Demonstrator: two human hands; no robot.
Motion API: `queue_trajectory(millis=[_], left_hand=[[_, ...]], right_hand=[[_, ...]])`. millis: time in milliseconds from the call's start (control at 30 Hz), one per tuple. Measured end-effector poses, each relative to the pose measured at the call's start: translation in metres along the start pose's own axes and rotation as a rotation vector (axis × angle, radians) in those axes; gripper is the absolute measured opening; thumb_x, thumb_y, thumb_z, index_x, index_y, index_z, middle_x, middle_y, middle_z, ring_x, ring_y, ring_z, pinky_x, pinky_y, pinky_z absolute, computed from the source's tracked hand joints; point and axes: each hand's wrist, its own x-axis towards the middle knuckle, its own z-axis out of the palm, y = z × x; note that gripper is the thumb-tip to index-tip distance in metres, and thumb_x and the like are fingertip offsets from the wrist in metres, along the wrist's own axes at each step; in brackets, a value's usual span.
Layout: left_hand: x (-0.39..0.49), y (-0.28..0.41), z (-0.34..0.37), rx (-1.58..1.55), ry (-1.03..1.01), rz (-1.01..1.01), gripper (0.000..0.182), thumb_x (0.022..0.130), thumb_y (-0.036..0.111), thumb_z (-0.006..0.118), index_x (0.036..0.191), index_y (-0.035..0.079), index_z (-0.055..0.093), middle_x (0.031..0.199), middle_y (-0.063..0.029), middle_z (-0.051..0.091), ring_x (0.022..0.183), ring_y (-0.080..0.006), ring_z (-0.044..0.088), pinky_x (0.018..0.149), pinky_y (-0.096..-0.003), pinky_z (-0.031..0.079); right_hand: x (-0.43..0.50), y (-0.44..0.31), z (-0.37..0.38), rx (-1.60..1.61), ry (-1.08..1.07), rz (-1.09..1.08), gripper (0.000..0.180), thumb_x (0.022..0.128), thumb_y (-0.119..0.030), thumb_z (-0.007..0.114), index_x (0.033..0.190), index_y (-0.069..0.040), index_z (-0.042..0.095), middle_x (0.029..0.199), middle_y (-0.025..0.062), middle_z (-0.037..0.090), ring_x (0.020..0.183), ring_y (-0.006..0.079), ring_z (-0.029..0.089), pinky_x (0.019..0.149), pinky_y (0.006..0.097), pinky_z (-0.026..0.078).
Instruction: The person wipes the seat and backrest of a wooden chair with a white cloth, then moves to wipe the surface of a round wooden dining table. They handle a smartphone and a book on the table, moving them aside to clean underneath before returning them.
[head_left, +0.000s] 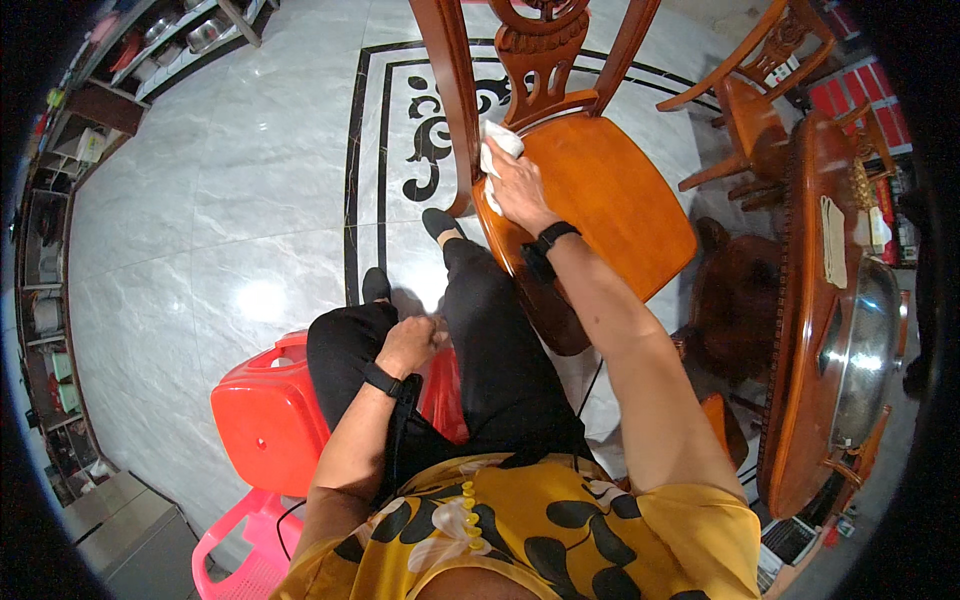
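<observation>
My right hand (519, 186) presses a crumpled white cloth (504, 139) against the rear corner of a carved wooden chair's seat (607, 202). The cloth lies where the seat meets a back post (459, 97). Openwork carving fills the chair's backrest splat (538, 56). My left hand (411, 342) hangs loosely curled between my knees, with no object visible in it; its palm is hidden. Both wrists wear black bands.
Beside my left leg stands a red plastic stool (266, 420), with a pink plastic chair (251, 547) behind it. To the right, a wooden table (796, 300) carries a folded cloth (832, 240) and a large shiny domed object (866, 360). Another wooden chair (754, 124) and shelves (112, 112) flank the tiled floor.
</observation>
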Motion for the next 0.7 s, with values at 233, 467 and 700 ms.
queue_trajectory(millis=[233,467,700], left_hand=[[0.003,-0.013,0.017,0.048,-0.003,0.029,0.028,0.092,0.028,0.066,0.094,0.002,0.075,0.09,-0.0267,0.071,0.087,-0.0422,0.071,0.079,-0.0508,0.057],[0.0,-0.012,0.019,0.047,-0.004,-0.018,0.029,0.091,0.029,0.062,0.109,0.011,0.074,0.097,-0.0228,0.073,0.093,-0.04,0.071,0.083,-0.0512,0.056],[-0.009,-0.013,0.011,-0.036,0.009,-0.002,0.032,0.091,0.026,0.063,0.118,0.013,0.073,0.104,-0.0208,0.074,0.099,-0.0378,0.07,0.086,-0.0484,0.056]], right_hand=[[-0.011,-0.027,-0.063,0.532,0.067,0.292,0.028,0.095,-0.021,0.06,0.11,-0.001,0.073,0.104,0.0088,0.073,0.094,0.025,0.063,0.084,0.0404,0.049],[0.052,-0.125,-0.15,1.089,0.587,0.149,0.033,0.102,-0.019,0.051,0.117,0.005,0.066,0.102,0.0096,0.07,0.087,0.016,0.06,0.079,0.0339,0.049],[0.123,-0.227,-0.214,0.927,0.595,-0.045,0.046,0.101,-0.012,0.047,0.144,0.002,0.046,0.131,0.0209,0.054,0.111,0.0264,0.062,0.089,0.0407,0.056]])
